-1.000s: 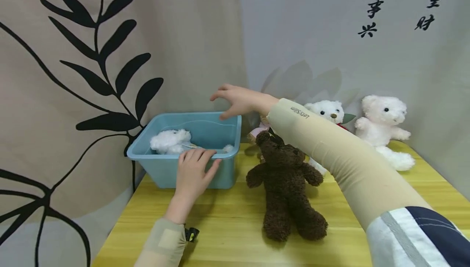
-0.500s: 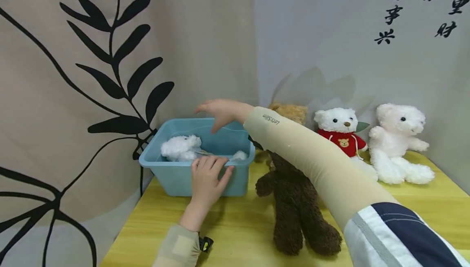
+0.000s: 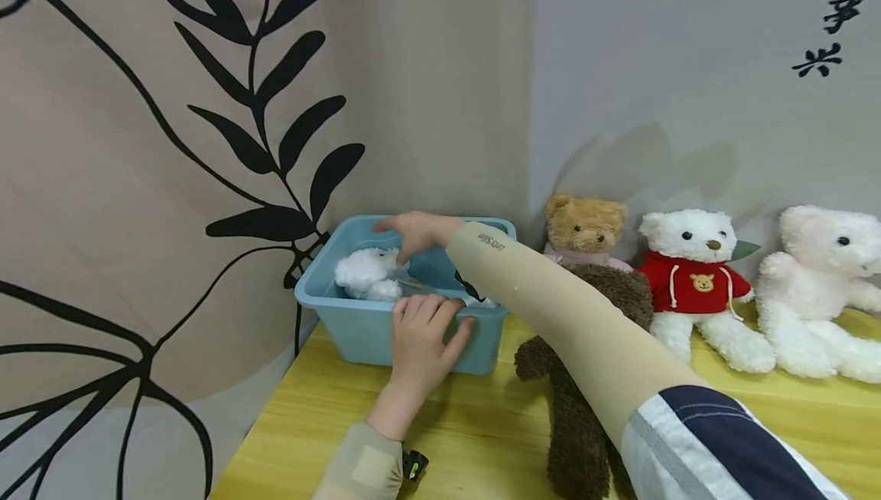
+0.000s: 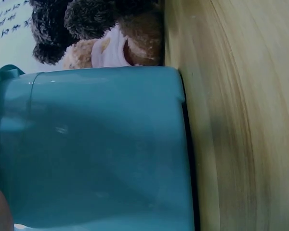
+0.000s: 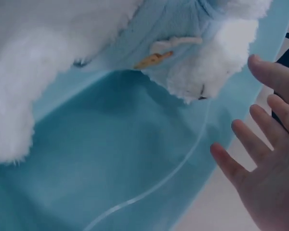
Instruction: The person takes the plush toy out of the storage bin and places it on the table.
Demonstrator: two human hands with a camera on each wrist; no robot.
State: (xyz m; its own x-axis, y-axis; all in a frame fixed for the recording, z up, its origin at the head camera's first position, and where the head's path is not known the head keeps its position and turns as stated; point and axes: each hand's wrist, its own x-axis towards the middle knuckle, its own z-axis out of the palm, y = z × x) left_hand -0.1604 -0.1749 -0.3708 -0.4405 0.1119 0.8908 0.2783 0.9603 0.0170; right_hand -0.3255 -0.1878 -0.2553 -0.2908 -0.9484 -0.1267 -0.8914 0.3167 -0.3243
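Observation:
My left hand [image 3: 427, 336] is at the near side of a light blue plastic bin [image 3: 344, 332], its fingers hooked over the rim and the thumb spread to the right. A white plush toy [image 3: 368, 271] lies in the left part of the bin; the right wrist view shows light blue clothing [image 5: 130, 43] on it and a small brown toggle [image 5: 154, 59]. My right hand [image 3: 416, 232] reaches over the bin beside the plush toy, fingers spread and holding nothing. In the right wrist view, my right fingertips [image 5: 219, 149] are apart from its fur.
A dark brown teddy bear [image 3: 578, 439] lies on the wooden table [image 3: 482, 439], partly hidden by my right arm. Behind it sit a tan bear [image 3: 585, 225], a white bear in a red hoodie [image 3: 695, 278] and another white bear [image 3: 819, 293]. A patterned curtain [image 3: 440, 87] hangs behind.
My right hand has come left and down to the plush toy in the bin. The left hand stays at the near rim. The head view has turned, shifting the scene rightward.

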